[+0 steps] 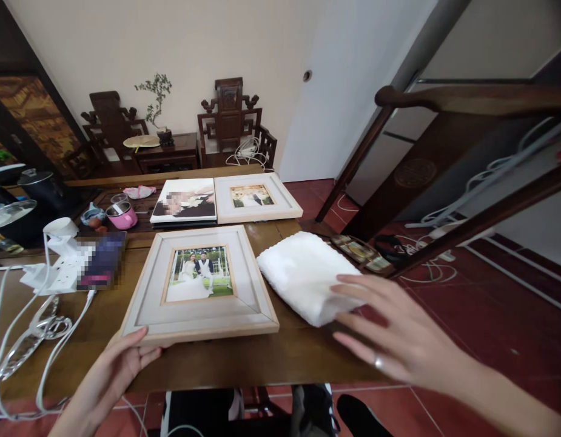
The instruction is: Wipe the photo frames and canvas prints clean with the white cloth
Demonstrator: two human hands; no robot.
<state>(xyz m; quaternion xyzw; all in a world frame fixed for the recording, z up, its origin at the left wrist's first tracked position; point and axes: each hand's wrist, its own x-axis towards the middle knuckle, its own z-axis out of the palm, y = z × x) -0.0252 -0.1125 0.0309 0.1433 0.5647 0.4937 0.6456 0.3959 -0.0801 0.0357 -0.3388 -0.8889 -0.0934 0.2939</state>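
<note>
A light wooden picture frame (255,297) with a wide pale mat and a photo of two people outdoors lies near the table's front edge. My left hand (120,358) grips its near left corner, thumb on the top face and fingers underneath. To the right of the frame is a folded, fluffy white cloth (302,273). At that cloth's right end is my right hand (384,321), fingers spread and slightly blurred, with a ring on one finger. Whether the fingertips press on the cloth I cannot tell.
Behind lie another framed photo (284,203) and a photo panel (184,221). On the left are a power strip (64,273) with white cables, a clear hair clip (28,346) and a pink cup (122,215). A wooden chair (398,176) stands close on the right.
</note>
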